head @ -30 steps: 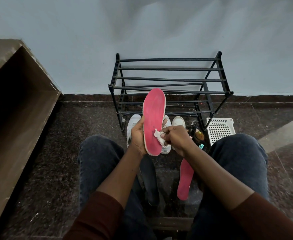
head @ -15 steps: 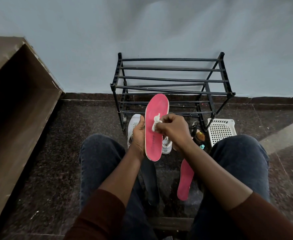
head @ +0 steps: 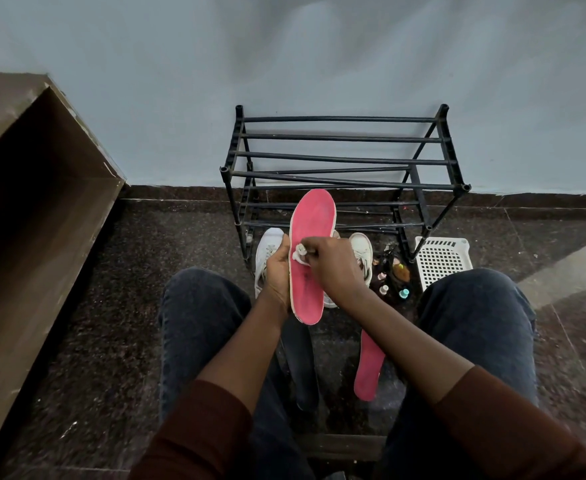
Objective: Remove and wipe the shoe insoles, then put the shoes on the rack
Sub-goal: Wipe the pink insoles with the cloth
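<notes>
My left hand (head: 277, 271) grips a pink insole (head: 310, 220) by its left edge and holds it upright in front of me. My right hand (head: 333, 268) pinches a small white wipe (head: 299, 255) and presses it on the middle of that insole. A second pink insole (head: 369, 362) lies on the floor between my legs. Two white shoes (head: 267, 247) (head: 361, 249) stand on the floor behind my hands, partly hidden. The black shoe rack (head: 343, 174) stands against the wall with bare shelves.
A white perforated basket (head: 442, 259) sits to the right of the rack, with several small bottles (head: 393, 275) beside it. A large brown box (head: 25, 209) stands at the left. My knees in dark jeans flank the work area on dark speckled floor.
The right hand with the wipe moved from the insole's lower part up toward its middle. The insole tilted slightly and dropped a little in view.
</notes>
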A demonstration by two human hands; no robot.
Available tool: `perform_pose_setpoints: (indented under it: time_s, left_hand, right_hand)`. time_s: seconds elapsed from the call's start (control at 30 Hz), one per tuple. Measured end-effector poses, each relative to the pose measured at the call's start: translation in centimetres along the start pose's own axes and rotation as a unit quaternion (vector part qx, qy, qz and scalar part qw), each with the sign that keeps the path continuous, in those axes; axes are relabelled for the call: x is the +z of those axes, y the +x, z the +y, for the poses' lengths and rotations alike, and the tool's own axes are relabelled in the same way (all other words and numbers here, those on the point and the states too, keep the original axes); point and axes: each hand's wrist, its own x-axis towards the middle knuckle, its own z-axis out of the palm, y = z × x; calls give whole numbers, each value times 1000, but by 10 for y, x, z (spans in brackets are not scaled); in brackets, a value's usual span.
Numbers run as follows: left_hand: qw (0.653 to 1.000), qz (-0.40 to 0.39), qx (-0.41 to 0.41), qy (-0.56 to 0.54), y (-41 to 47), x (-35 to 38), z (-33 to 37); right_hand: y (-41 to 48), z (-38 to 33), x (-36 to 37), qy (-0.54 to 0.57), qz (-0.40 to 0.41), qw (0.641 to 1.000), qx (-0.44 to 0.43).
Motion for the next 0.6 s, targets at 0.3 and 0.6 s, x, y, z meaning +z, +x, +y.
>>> perform_pose_setpoints:
  time_s: [0.3,0.6]
  left_hand:
    - [1000,-11,-8,16,8,-7,-4]
    - [999,38,-13,21,0,4,-5]
  right_hand:
    - [-8,5,-14,-26,-116,993,-20]
    - [18,10,-9,6,-19,999,29]
